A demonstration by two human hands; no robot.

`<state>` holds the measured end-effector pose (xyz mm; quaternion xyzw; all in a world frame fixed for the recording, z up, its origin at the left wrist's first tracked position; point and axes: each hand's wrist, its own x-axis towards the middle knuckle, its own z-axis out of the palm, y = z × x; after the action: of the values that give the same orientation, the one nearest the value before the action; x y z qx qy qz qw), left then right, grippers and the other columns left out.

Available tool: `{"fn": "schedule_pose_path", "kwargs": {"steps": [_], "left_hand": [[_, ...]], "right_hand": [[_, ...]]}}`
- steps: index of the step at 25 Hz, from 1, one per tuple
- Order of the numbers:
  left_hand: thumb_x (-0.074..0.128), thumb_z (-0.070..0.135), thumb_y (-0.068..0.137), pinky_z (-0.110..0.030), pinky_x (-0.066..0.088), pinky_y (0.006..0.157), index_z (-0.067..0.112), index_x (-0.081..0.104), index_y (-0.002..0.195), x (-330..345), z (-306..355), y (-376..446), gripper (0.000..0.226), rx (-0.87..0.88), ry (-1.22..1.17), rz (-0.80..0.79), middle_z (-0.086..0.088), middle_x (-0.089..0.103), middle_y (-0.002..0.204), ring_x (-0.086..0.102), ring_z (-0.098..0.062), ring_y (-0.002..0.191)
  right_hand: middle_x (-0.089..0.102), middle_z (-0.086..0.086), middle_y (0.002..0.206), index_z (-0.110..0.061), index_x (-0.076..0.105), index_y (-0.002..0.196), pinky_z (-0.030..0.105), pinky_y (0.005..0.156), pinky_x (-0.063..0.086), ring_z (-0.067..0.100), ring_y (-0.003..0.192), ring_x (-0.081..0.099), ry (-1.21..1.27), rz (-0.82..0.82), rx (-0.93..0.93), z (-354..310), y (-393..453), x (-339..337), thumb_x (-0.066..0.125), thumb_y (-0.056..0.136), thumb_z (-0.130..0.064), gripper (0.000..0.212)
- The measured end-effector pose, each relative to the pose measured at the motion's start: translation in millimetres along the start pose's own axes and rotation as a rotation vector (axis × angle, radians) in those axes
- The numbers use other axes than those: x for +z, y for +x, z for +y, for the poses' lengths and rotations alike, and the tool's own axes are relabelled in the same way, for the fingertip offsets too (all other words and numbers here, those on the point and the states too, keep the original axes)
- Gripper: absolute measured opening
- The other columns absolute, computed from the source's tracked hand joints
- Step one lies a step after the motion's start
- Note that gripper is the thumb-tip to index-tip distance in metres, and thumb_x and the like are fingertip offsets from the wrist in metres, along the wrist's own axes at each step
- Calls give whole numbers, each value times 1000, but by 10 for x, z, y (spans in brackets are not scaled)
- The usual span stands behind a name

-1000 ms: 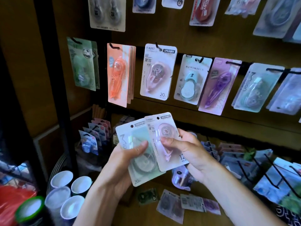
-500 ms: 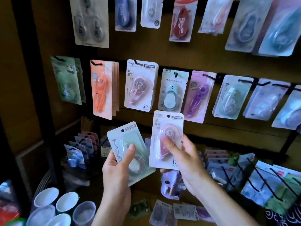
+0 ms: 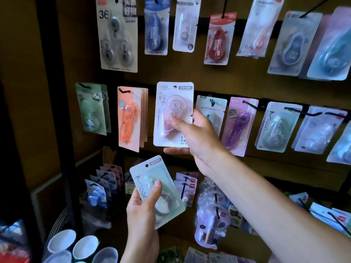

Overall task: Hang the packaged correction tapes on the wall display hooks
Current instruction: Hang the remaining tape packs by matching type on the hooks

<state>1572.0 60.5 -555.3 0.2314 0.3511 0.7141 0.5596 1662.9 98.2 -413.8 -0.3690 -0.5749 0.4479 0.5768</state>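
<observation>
My right hand [image 3: 195, 137] grips a pink-and-white packaged correction tape [image 3: 171, 103] by its lower right corner. It holds the pack upright against the middle row of the wall display, covering the hook there, between the orange packs [image 3: 131, 118] and a pale card pack [image 3: 212, 109]. Lower down, my left hand [image 3: 142, 215] holds a mint-green "Moon" correction tape pack [image 3: 150, 177], tilted, thumb across its front. More packs of that Moon type [image 3: 275, 128] hang on a black hook [image 3: 293, 109] further right.
Upper hooks carry more packs, including a three-tape pack [image 3: 117, 35] and a red one [image 3: 218, 40]. A black upright post [image 3: 55, 103] stands at the left. White cups [image 3: 74, 247] sit bottom left. Lower hooks [image 3: 216, 202] hold purple packs.
My right hand has lifted the pink pack up from chest level to the middle row of hooks. The left hand stays low with the green pack. The camera has tilted upward.
</observation>
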Motion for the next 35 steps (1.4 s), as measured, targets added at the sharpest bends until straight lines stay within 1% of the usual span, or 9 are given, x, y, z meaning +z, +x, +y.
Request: {"fn": "schedule_pose_path", "kwargs": {"steps": [8, 11, 14, 17, 22, 25, 26, 30, 35], "left_hand": [[70, 15, 88, -66, 51, 92, 15, 72, 106, -82, 92, 21, 18, -14, 27, -12, -15, 77, 101, 71, -39, 96], [67, 15, 90, -66, 50, 93, 14, 71, 105, -139, 157, 6, 16, -32, 28, -29, -17, 76, 103, 71, -39, 97], [58, 10, 91, -65, 51, 93, 19, 72, 106, -202, 200, 8, 22, -75, 53, -115, -18, 75, 107, 68, -44, 102], [49, 7, 86, -49, 51, 76, 15, 70, 106, -254, 245, 10, 30, -66, 93, -173, -23, 70, 111, 66, -37, 90], [59, 7, 81, -49, 51, 73, 15, 69, 96, -299, 294, 36, 20, 29, 152, -118, -18, 74, 98, 68, -34, 85], [63, 3, 87, -52, 56, 78, 21, 72, 96, -290, 352, 35, 22, 81, 118, -93, -10, 78, 95, 74, -30, 87], [65, 3, 88, -52, 57, 79, 19, 72, 99, -288, 364, 30, 21, 97, 101, -98, -9, 78, 97, 74, -30, 89], [75, 14, 78, -54, 60, 82, 20, 74, 106, -300, 327, 34, 29, 136, 130, -122, -11, 78, 99, 74, -33, 94], [65, 22, 89, -45, 57, 81, 15, 79, 100, -165, 243, 9, 20, 94, 128, -182, -13, 78, 99, 74, -28, 88]], "right_hand": [[70, 20, 108, -13, 58, 119, 36, 49, 60, 37, 101, 69, 19, 45, 49, 55, 56, 233, 62, 96, -18, 23], [69, 12, 101, -11, 57, 123, 35, 51, 61, 33, 97, 71, 6, 156, 102, 128, 199, 244, 64, 95, -20, 30], [65, 8, 121, -10, 51, 131, 35, 62, 63, 27, 91, 71, -141, 218, 206, 230, 466, 180, 64, 94, -34, 45], [64, 12, 120, -12, 43, 136, 41, 75, 61, 36, 91, 71, -207, 150, 374, 359, 635, 142, 58, 96, -43, 53], [74, 11, 94, -11, 64, 123, 28, 55, 56, 22, 67, 71, -276, -38, 484, 674, 167, 9, 57, 94, -50, 49], [76, 12, 104, -22, 73, 114, 43, 82, 59, 27, 93, 73, -138, -262, 520, 858, -254, -96, 48, 91, -63, 54], [76, 12, 108, -22, 72, 115, 44, 80, 60, 29, 97, 72, -86, -284, 519, 871, -336, -135, 47, 89, -65, 56], [76, 5, 108, -20, 67, 117, 33, 57, 58, 24, 97, 73, -219, -319, 346, 856, -482, -236, 74, 83, -39, 40], [76, 7, 106, -20, 63, 118, 30, 49, 55, 24, 88, 75, -183, -180, 205, 839, -593, -362, 76, 83, -20, 37]]}}
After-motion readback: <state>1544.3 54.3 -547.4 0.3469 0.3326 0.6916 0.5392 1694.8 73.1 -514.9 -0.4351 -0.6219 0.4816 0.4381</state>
